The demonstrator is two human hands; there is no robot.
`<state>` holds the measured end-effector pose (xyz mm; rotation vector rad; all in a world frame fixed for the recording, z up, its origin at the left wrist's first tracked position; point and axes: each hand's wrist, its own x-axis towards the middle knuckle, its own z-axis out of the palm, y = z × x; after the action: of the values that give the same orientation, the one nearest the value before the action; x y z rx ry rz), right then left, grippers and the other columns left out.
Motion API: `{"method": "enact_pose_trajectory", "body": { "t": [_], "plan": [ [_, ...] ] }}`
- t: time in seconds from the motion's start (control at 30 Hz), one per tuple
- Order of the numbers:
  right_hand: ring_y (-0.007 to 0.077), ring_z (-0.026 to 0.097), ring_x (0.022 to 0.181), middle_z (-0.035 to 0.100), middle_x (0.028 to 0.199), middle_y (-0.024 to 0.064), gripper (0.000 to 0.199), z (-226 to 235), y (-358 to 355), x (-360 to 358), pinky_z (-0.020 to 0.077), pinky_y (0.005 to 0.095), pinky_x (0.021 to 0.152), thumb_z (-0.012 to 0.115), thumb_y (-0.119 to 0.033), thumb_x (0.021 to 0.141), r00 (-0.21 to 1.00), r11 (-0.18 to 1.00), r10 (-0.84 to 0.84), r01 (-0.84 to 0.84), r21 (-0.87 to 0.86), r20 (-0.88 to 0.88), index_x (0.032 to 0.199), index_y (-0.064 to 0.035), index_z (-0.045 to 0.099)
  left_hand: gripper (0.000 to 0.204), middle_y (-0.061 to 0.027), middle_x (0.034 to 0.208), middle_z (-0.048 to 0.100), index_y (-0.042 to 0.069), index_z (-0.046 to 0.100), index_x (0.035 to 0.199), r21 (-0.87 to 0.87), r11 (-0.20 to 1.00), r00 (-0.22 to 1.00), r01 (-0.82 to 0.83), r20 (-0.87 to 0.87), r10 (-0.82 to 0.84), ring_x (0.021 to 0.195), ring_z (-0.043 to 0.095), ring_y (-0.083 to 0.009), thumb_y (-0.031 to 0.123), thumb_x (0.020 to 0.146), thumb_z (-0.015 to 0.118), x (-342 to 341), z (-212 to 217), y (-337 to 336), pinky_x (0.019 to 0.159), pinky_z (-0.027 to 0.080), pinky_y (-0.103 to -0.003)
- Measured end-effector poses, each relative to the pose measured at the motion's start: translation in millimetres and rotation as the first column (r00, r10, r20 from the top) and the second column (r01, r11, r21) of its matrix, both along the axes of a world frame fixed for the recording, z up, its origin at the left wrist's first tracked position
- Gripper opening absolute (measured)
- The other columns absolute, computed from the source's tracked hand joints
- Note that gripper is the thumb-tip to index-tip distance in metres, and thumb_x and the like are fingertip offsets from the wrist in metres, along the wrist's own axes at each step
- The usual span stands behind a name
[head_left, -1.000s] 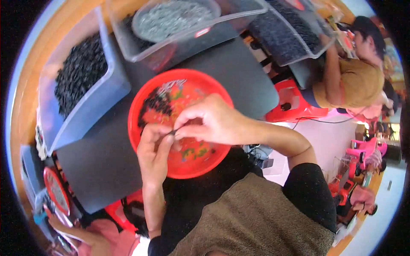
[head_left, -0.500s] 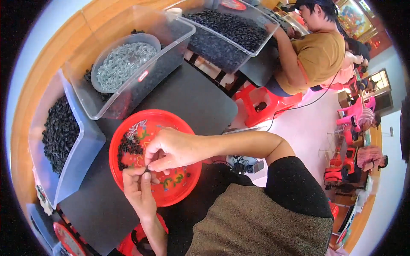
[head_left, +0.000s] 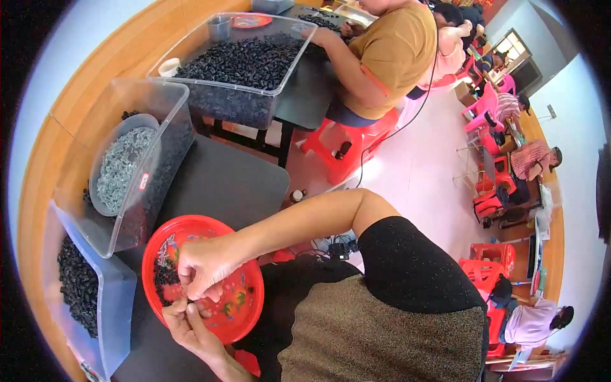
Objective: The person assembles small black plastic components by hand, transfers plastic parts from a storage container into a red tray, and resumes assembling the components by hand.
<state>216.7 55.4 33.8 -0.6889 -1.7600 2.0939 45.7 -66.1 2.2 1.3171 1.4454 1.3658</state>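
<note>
Both my hands meet over a round red plate (head_left: 249,321) with a coloured pattern. My left hand (head_left: 193,326) has thumb and forefinger pinched on a small dark piece (head_left: 190,301), mostly hidden by the fingers. Against that same spot press the fingertips of my right hand (head_left: 207,264), also in a pinch; whatever is between them is too small to make out. Inside the plate, along its left side, lies a heap of small black pieces (head_left: 165,274), with small clear pieces (head_left: 167,246) just above.
Left of the plate stands a translucent bin (head_left: 121,299) of black pieces. Beyond it, a clear bin (head_left: 181,105) holds a bowl (head_left: 95,184) of clear pieces. A person (head_left: 398,48) sits at another bin (head_left: 273,95) on a red stool (head_left: 337,159). A black cable (head_left: 398,130) crosses the floor.
The whole view has swung, so the plate, bins and hands appear lower and further left. My two hands stay pinched together over the plate.
</note>
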Motion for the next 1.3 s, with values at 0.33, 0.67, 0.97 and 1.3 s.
{"method": "enact_pose_trajectory", "body": {
  "t": [0.33, 0.67, 0.97, 1.3],
  "plan": [
    [0.0166, 0.069, 0.059, 0.069, 0.067, 0.0125, 0.017, 5.6, -2.3, -7.8, 0.0548, 0.0279, 0.052, 0.071, -0.009, 0.080, 0.999, 0.996, 0.007, -0.004, 0.091, -0.032, 0.082, 0.0077, 0.068, 0.004, -0.0063, 0.084, 0.055, 0.003, 0.050, 0.098, 0.008, 0.993, 0.990, -0.118, 0.074, 0.117, 0.069, 0.052, -0.0102, 0.000, 0.095, 0.053, 1.0, -0.6, 0.5, 0.055, 0.044, -0.022],
    [0.0129, 0.068, 0.062, 0.072, 0.075, 0.0092, 0.025, 8.1, 4.6, -4.0, 0.0556, 0.0249, 0.055, 0.079, -0.022, 0.081, 0.985, 0.982, 0.175, -0.174, -0.079, 0.012, 0.083, 0.0010, 0.072, 0.006, -0.0071, 0.078, 0.059, 0.005, 0.052, 0.093, 0.098, 0.994, 0.965, -0.039, 0.264, 0.012, 0.059, 0.054, -0.0109, -0.001, 0.093, 0.054, 15.1, 8.7, -0.4, 0.049, 0.042, -0.022],
    [0.0095, 0.065, 0.062, 0.069, 0.077, 0.0052, 0.015, 28.2, -2.7, -5.7, 0.0510, 0.0221, 0.055, 0.071, -0.015, 0.090, 0.995, 0.994, 0.094, -0.092, -0.059, 0.039, 0.089, 0.0003, 0.069, 0.006, -0.0076, 0.086, 0.062, 0.004, 0.052, 0.100, 0.026, 0.987, 0.944, 0.159, 0.290, -0.160, 0.068, 0.060, -0.0115, 0.000, 0.097, 0.054, -5.4, 35.0, -4.0, 0.061, 0.050, -0.024],
    [0.0063, 0.058, 0.056, 0.067, 0.075, 0.0039, 0.014, 24.6, 5.5, 16.6, 0.0446, 0.0192, 0.052, 0.071, -0.012, 0.089, 0.988, 0.987, -0.155, 0.155, 0.035, 0.018, 0.091, 0.0010, 0.069, 0.011, -0.0096, 0.080, 0.067, 0.000, 0.062, 0.101, 0.656, 0.695, 0.830, -0.295, -0.184, 0.526, 0.064, 0.059, -0.0129, 0.008, 0.093, 0.062, -111.2, 123.0, 48.8, 0.059, 0.045, -0.024]
  ]
}}
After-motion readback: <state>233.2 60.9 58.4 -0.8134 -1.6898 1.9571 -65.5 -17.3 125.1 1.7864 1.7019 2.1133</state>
